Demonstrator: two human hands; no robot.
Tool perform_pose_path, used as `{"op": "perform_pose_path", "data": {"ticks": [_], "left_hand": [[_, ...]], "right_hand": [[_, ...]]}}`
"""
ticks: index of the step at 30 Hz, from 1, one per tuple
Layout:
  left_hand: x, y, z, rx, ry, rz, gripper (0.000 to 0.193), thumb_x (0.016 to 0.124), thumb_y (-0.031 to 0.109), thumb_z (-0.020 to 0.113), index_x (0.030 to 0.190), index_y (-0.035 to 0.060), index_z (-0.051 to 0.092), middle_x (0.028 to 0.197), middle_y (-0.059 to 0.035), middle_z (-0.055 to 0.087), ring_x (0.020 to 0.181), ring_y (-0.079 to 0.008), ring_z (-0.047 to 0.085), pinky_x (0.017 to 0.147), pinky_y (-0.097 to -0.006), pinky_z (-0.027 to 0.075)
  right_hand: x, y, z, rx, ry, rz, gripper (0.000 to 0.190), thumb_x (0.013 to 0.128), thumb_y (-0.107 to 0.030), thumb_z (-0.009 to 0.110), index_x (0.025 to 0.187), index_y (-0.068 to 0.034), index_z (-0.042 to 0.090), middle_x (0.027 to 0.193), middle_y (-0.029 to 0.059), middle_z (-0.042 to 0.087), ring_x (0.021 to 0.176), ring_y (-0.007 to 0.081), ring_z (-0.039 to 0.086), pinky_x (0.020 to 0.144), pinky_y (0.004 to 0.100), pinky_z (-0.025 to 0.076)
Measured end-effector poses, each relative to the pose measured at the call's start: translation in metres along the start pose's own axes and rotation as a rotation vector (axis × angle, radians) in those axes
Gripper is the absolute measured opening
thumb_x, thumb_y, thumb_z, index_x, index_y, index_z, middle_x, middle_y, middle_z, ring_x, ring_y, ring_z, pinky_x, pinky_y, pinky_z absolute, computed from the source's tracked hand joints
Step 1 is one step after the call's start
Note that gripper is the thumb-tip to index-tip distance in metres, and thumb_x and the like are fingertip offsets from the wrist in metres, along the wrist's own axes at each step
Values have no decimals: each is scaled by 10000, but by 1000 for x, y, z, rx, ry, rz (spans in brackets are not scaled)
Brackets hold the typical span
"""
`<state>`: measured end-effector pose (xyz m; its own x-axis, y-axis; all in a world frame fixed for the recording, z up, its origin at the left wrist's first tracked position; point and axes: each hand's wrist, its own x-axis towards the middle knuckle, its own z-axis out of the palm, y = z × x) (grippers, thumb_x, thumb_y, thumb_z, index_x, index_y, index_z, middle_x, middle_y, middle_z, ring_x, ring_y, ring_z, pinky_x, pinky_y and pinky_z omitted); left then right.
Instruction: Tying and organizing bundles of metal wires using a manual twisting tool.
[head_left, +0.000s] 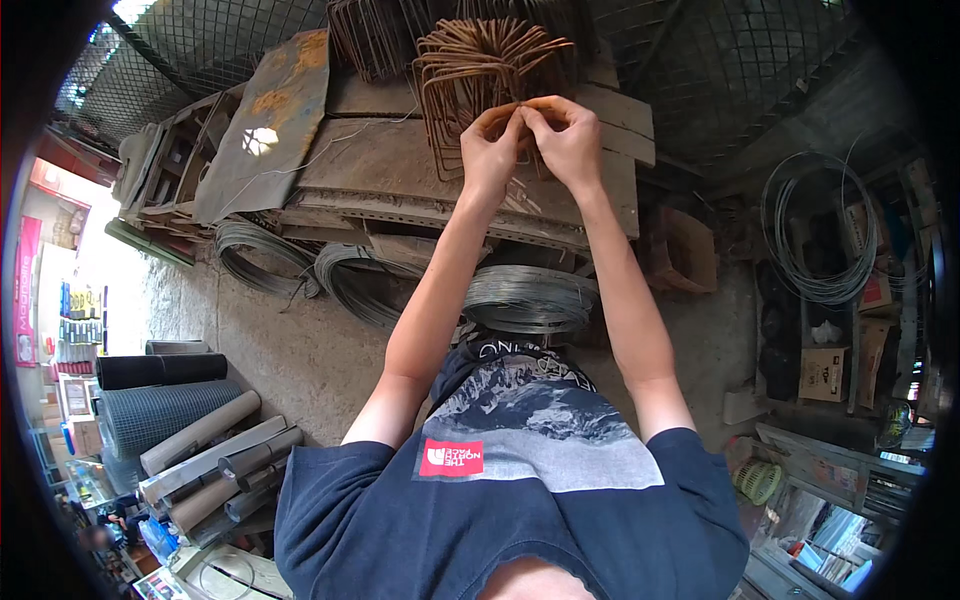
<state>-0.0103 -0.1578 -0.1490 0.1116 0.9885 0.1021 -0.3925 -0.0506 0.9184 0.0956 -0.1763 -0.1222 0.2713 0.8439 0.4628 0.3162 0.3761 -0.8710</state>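
A bundle of rusty bent steel stirrups stands on a worn wooden bench in front of me. My left hand and my right hand meet at the bundle's near side. Thumbs and forefingers are pinched together there, fingertip to fingertip, gripping at the rods. Any thin wire between the fingertips is too small to make out. Part of the stirrups is hidden behind both hands. More dark stirrups stand farther back on the bench.
Wire coils lie beneath the bench's front edge, beside a cardboard box. A stained sheet covers the bench's left part. Mesh rolls are stacked at lower left. Another wire coil hangs at right. Wire mesh stands behind.
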Motion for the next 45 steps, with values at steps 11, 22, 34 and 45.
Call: {"op": "perform_pose_path", "data": {"ticks": [11, 22, 34, 45], "left_hand": [[8, 23, -11, 162, -170, -231, 321, 927, 203, 536, 1101, -66, 550, 954, -79, 621, 847, -108, 607, 732, -225, 499], [46, 88, -20, 619, -451, -412, 333, 899, 214, 571, 1098, -53, 588, 971, -117, 668, 894, -155, 649, 803, -253, 516], [21, 62, -75, 863, 192, 452, 658, 830, 439, 632, 1258, -17, 427, 1131, -171, 566, 1068, -236, 556, 921, -339, 432], [113, -7, -105, 42, -156, -14, 780, 889, 680, 234, 1342, 61, 374, 1268, -97, 477, 1164, -219, 455, 996, -356, 340]], "right_hand": [[7, -5, -7, 20, -27, 140, 122, 723, -92, 671, 792, 1, 708, 814, 96, 651, 781, 184, 616, 743, 330, 482], [8, 21, 0, 432, -39, 365, 131, 768, -25, 651, 889, 6, 692, 848, 77, 676, 796, 120, 611, 734, 231, 462], [33, 39, -12, 192, -23, 146, 429, 846, -399, 625, 898, 25, 661, 956, 84, 603, 886, 151, 569, 789, 277, 429], [74, 52, 24, 598, -288, 259, 733, 916, -554, 395, 1377, 11, 324, 1424, 92, 341, 1298, 227, 310, 1100, 338, 169]]}}
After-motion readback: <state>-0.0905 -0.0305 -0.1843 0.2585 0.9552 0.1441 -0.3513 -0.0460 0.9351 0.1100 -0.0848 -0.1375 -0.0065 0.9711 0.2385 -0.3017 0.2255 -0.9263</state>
